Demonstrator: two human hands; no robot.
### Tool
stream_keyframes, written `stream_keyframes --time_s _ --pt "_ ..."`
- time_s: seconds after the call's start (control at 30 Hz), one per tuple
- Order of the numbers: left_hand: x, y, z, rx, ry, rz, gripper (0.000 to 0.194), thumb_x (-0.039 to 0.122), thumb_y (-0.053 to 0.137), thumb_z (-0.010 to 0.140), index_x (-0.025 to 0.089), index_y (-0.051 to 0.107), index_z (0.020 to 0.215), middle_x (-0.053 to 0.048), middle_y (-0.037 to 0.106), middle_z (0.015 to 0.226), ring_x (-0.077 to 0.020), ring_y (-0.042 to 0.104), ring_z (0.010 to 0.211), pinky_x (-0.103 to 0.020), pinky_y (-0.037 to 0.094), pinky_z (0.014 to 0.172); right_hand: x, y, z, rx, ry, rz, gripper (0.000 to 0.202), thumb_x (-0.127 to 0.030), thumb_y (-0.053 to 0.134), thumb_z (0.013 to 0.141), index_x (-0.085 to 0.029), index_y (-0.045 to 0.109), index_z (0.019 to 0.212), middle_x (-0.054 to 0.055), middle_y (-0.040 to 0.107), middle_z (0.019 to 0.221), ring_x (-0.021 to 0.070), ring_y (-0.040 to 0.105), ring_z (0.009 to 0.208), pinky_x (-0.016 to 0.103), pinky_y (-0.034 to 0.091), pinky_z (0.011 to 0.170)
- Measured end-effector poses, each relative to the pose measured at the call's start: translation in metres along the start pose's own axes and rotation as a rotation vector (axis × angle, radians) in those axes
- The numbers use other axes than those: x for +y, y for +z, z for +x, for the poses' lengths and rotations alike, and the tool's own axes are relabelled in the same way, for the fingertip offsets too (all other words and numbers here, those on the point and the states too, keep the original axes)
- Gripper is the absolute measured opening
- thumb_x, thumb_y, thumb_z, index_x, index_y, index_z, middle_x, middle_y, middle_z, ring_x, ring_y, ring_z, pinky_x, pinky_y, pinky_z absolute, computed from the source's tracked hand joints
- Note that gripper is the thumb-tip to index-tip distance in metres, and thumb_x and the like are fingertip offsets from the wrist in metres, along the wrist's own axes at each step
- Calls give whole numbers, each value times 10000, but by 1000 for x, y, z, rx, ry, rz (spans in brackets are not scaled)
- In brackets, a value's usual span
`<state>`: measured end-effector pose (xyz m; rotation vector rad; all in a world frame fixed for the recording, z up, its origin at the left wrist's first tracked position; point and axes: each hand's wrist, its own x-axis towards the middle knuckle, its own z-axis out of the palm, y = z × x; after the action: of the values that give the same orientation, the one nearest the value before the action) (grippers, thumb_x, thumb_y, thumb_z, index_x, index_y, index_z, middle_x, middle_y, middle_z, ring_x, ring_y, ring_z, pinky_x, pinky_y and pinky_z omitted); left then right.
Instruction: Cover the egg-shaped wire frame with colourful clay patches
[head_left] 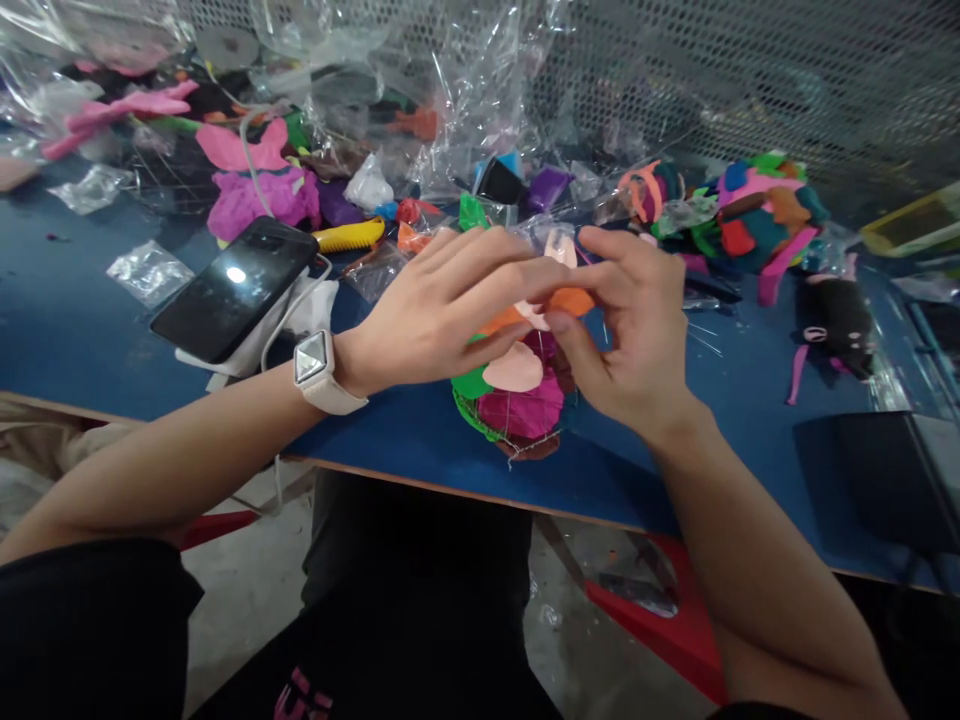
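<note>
A small wire-mesh form (523, 410) covered in magenta, green, orange and pale pink clay patches lies near the table's front edge. My left hand (469, 300) reaches over its upper left part, fingers close together, the fingertips meeting my right hand. My right hand (626, 330) is at the form's upper right, thumb and index finger bent toward each other beside an orange patch (571, 301). A pale pink patch (514, 368) shows below my left fingers. What the fingertips of either hand grip is too small to make out.
A black phone (236, 285) and white cable lie left of my left hand, near a yellow cutter (350, 236). Clay lumps and plastic wrappers line the back. A multicoloured clay piece (772, 215) and a black box (892, 480) are at right.
</note>
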<state>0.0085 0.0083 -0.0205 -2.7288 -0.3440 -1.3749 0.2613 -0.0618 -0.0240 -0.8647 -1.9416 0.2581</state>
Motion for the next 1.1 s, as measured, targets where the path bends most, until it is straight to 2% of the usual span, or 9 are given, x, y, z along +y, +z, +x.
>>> stream_keyframes --time_s 0.13,0.23,0.33,0.47,0.57,0.7,0.8,0.97,1.1 --pt "6 -2 -3 -100 17 -20 454 590 531 1248 419 595 1663 -85 782 1418 -297 822 1233 -508 657 1010 -13 1 -3 32 43 10 651 -559 742 1156 -457 540 1767 55 668 1735 284 901 1116 531 780 1044" --pt "8 -2 -5 -122 64 -20 530 645 527 1242 377 573 1696 -100 792 1369 -283 825 1161 -489 657 989 -26 2 -3 15 102 71 732 -480 776 1147 -457 493 1821 55 565 1861 283 918 1098 435 813 912" --pt "9 1 -8 -97 76 -31 536 623 533 1246 328 573 1692 -107 797 1320 -265 821 1113 -459 647 975 -34 3 -2 -32 115 99 689 -549 735 1162 -456 513 1808 33 578 1858 257 918 1083 365 810 828" --pt "9 3 -9 -89 -12 -60 437 611 553 1237 352 672 1569 -96 800 1285 -260 816 1098 -462 645 978 -37 3 0 -13 143 12 665 -659 744 1134 -394 611 1730 71 646 1790 314 893 1217 429 802 949" --pt "8 1 -7 -59 -104 -115 404 639 554 1223 361 750 1442 -103 793 1257 -284 810 1095 -495 657 966 -37 3 0 29 147 8 644 -590 822 1100 -388 641 1683 100 726 1688 331 893 1186 499 791 1008" --pt "6 -1 -6 -37 -166 -156 461 699 533 1209 346 779 1376 -106 775 1233 -310 806 1123 -522 676 961 -31 3 -2 32 68 18 574 -456 893 1047 -381 725 1591 70 858 1433 342 901 1120 558 791 1031" --pt "7 -1 -7 -60 -161 -116 511 711 487 1217 318 780 1361 -118 781 1205 -307 808 1105 -517 690 957 -24 2 -4 39 55 -22 454 -495 876 1063 -372 806 1495 54 895 1282 340 910 1083 538 806 982" --pt "8 -2 -8 -15 -105 -175 426 606 517 1241 318 778 1416 -111 798 1229 -283 820 1095 -481 700 969 -19 2 -3 60 127 28 371 -637 798 1106 -375 873 1357 42 903 1090 310 909 985 482 811 851" --pt "11 -4 -9 27 -49 -187 406 459 552 1255 333 687 1617 -105 817 1344 -266 835 1183 -440 700 1009 -17 7 -1 121 86 97 439 -652 903 1030 -368 857 1362 19 885 1045 267 885 893 442 794 771"
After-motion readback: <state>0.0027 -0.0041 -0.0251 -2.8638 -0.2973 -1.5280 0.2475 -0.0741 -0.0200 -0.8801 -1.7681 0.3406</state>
